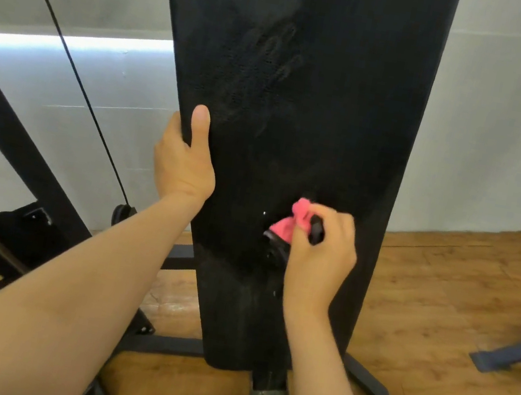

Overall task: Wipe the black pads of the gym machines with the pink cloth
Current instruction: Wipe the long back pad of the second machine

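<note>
The pink cloth (293,220) is bunched in the right hand (322,253), which curls around it, low on the black pad (304,100); the left hand (185,163) grips the pad's edge, probably to steady it.

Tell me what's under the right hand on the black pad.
A bunched pink cloth and an unclear dark object poke out of the right hand; the black pad beneath is hidden.

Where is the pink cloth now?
Head view: the pink cloth is bunched in the right hand, low on the black pad, right of the left hand.
</note>
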Tool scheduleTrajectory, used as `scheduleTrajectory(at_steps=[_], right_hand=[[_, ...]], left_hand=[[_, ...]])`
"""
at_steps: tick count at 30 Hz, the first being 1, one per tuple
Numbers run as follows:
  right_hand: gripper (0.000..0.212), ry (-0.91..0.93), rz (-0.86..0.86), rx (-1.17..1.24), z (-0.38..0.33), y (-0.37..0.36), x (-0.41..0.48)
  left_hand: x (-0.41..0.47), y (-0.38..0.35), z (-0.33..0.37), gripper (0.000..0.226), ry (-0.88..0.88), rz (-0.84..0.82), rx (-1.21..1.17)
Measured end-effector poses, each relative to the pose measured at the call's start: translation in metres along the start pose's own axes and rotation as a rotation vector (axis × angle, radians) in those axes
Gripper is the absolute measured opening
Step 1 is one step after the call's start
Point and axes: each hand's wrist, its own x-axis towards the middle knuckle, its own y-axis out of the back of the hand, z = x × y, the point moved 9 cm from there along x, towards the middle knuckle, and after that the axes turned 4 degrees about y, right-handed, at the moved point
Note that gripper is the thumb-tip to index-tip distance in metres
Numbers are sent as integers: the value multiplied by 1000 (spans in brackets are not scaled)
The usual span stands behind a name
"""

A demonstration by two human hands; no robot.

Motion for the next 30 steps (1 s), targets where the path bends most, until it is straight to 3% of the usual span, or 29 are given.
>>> scheduleTrajectory(at_steps=[3, 8, 16, 24, 30], right_hand=[[12, -23, -97, -60, 9, -9, -16], [7, 47, 76, -11, -21, 6, 38], [11, -9, -144, -93, 16, -4, -13], [15, -258, 18, 193, 48, 35, -15], [22, -113, 99, 176, 25, 64, 34]], left_hand=[[-1, 0, 0, 38, -10, -5, -6], [0, -1, 0, 46, 6, -3, -19], [-3, 1, 3, 34, 0, 1, 10], [-3, 1, 6, 35, -24, 5, -9], [-3, 2, 5, 51, -12, 12, -2]])
